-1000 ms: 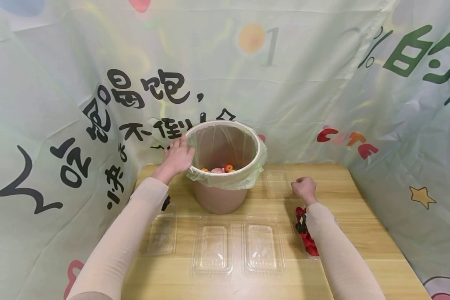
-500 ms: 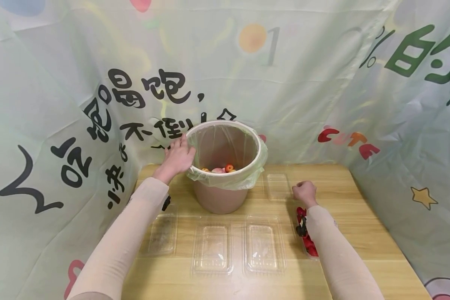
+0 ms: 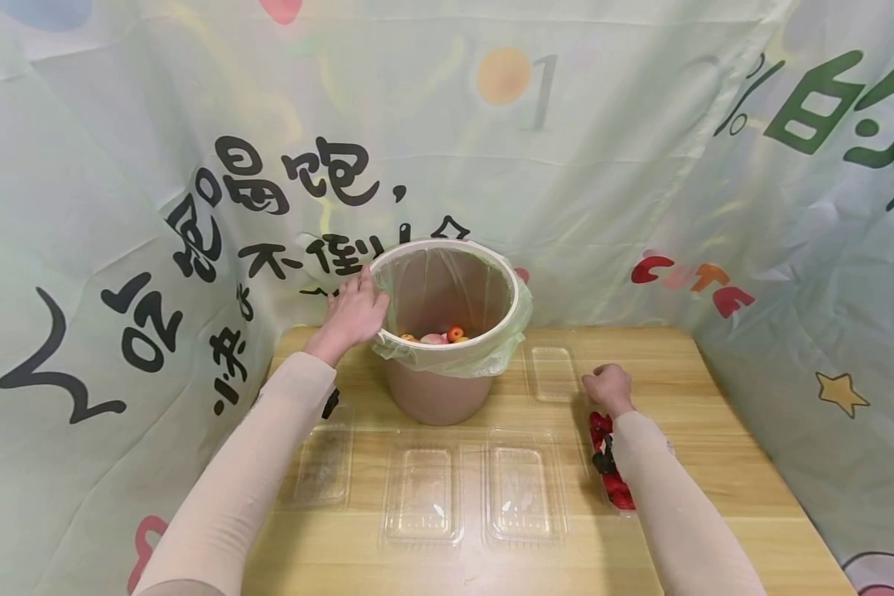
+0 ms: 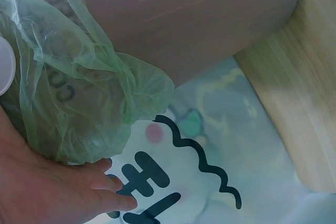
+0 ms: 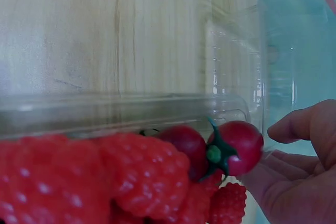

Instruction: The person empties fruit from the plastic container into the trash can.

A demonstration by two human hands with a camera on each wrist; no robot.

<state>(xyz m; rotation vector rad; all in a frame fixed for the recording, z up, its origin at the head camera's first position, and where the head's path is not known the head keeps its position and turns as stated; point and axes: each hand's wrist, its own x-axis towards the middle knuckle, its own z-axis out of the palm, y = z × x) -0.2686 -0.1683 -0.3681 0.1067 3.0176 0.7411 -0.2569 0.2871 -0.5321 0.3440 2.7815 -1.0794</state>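
The left hand (image 3: 353, 313) rests flat, fingers straight, against the bin (image 3: 447, 331) at its bag-lined rim, steadying it. The right hand (image 3: 608, 387) curls round the far end of the clear fruit tray (image 3: 609, 468) on the worktop (image 3: 715, 430). I judge a pick-up is in hand; next comes a firm, level lift so the berries (image 5: 131, 182) stay in.

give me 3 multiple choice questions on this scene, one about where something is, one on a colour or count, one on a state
1. Where does the left hand rest?
A. on the bin's lined rim
B. on a clear tray
C. flat on the table

2. What colour is the liner bag in the bin?
A. black
B. pale green
C. blue

3. How are the three clear trays in the front row?
A. full of berries
B. stacked
C. lying side by side, no fruit in them

Answers: 1 A, the fingers lie against the bag at the rim. 2 B, green film folds over the rim. 3 C, the wooden table shows through them.
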